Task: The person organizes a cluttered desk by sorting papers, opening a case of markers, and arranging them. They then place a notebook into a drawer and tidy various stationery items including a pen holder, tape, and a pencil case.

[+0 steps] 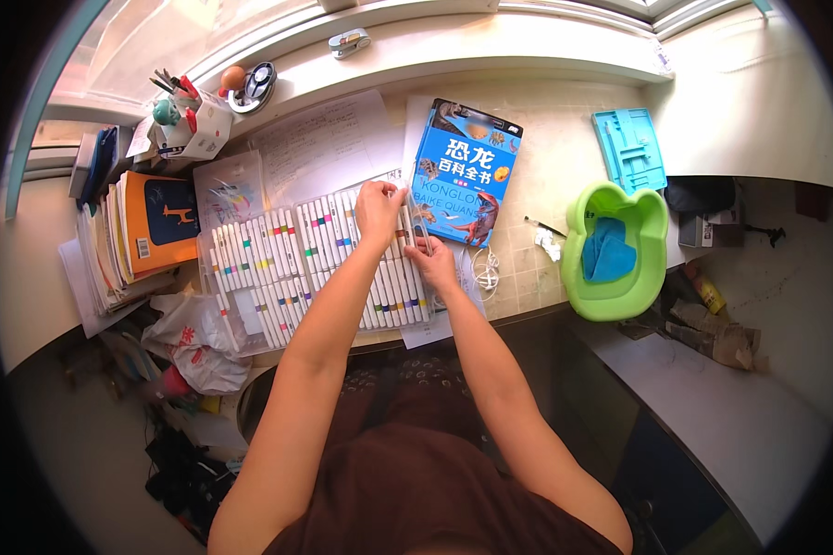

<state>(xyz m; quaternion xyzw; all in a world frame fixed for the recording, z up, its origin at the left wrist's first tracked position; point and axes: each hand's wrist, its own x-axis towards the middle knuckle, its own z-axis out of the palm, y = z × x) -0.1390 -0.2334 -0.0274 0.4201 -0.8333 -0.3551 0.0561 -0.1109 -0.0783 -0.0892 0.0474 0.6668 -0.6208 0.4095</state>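
A clear plastic marker case [295, 243] lies open before me, filled with rows of white markers [274, 243] with coloured bands. My left hand [378, 214] is over the upper right of the case, fingertips bent down at its top right corner. Lower down, my right hand [434, 263] is at the right edge, thumb and forefinger touching the end markers or the case wall. Whether either hand grips a marker is hidden by the fingers. A gap between markers shows in the lower left section.
A blue dinosaur book [466, 173] lies right of the case, near a white cable [486, 270]. Further right are a green basin [614, 305] with a blue cloth [607, 250] and a turquoise tray [628, 149]. Stacked books [160, 222] and a pen holder [208, 128] stand left.
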